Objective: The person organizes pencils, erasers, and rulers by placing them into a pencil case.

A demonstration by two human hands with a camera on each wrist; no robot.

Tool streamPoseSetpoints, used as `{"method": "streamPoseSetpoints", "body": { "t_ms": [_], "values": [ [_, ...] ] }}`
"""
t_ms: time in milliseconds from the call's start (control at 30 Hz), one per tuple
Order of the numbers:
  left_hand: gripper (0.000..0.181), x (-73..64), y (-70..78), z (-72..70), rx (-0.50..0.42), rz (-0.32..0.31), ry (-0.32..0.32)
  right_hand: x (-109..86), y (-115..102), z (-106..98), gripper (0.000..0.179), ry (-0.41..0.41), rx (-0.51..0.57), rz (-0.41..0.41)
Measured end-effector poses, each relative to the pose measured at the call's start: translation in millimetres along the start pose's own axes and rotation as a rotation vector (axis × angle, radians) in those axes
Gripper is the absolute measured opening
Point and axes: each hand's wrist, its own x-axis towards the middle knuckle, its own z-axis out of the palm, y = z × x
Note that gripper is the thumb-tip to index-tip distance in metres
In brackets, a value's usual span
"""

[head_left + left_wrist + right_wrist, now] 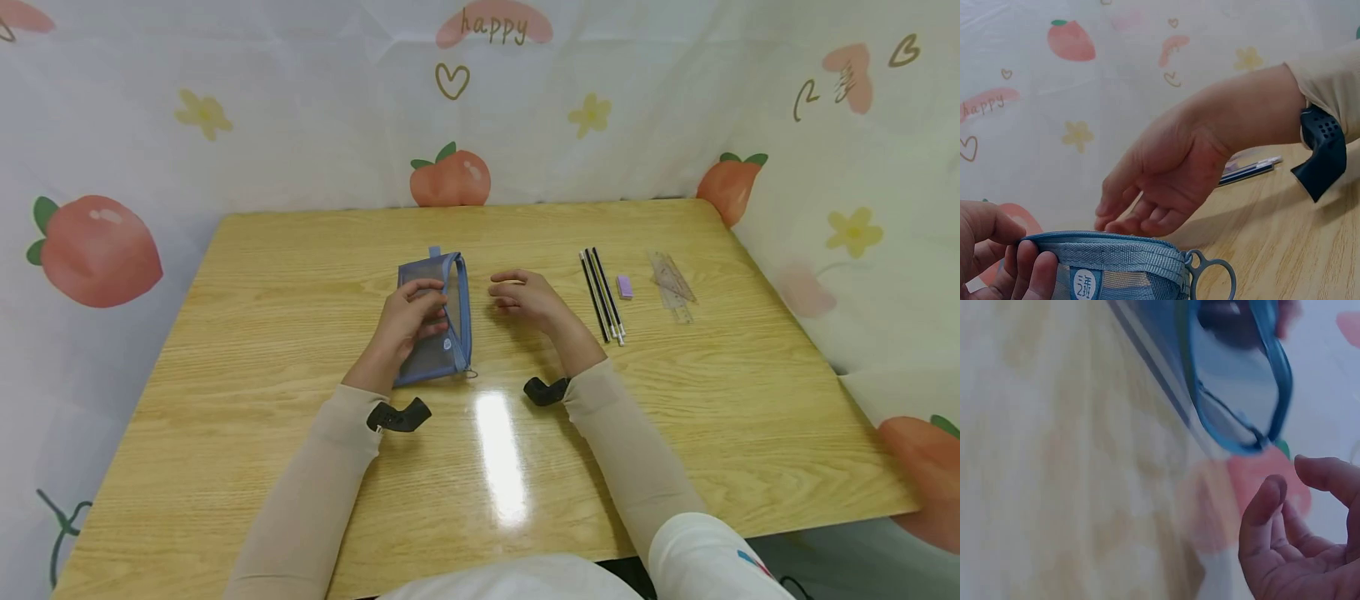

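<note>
A blue mesh zip pencil pouch (427,354) lies on the table with its long zipped side gaping open. My left hand (408,318) pinches the edge of that opening between thumb and fingers. In the left wrist view, the pouch (1116,256) shows a small round label and a ring-shaped zipper pull (1215,278). To the right of the pouch, my right hand (528,298) hovers apart from it with loosely bent fingers and nothing held. The right wrist view shows this hand (1304,550) below the pouch's open mouth (1235,447), thumb and fingertips apart.
Several dark pencils (602,296) with white ends lie side by side, right of my right hand. Beyond them are a purple eraser (624,287) and clear plastic rulers (675,286). A printed white curtain (330,125) stands behind the wooden table (247,350).
</note>
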Motion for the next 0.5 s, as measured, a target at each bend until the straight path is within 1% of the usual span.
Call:
{"method": "streamPoseSetpoints", "body": {
  "t_ms": [167, 233, 300, 367, 433, 500],
  "values": [
    [0.026, -0.4, 0.8, 0.0, -0.012, -0.008, -0.003, -6.9, -9, -24, 0.043, 0.027, -0.049, 0.020],
    [0.026, -0.8, 1.2, 0.2, -0.012, -0.012, 0.002, -9.7, -13, -32, 0.042, 0.048, -0.098, 0.014],
    [0.026, -0.8, 1.6, 0.5, -0.013, -0.014, 0.005, -12.7, -16, -39, 0.041, 0.094, -0.182, -0.011],
    [0.026, -1.0, 1.8, 0.6, -0.014, -0.016, 0.008, -15.9, -18, -47, 0.041, 0.178, -0.327, -0.055],
    [0.026, -0.9, 2.0, 0.9, -0.016, -0.015, 0.011, -19.6, -18, -55, 0.041, 0.298, -0.492, -0.092],
    [0.026, -0.8, 2.2, 1.0, -0.015, -0.016, 0.011, -23.1, -18, -62, 0.041, 0.419, -0.640, -0.108]
  ]
}}
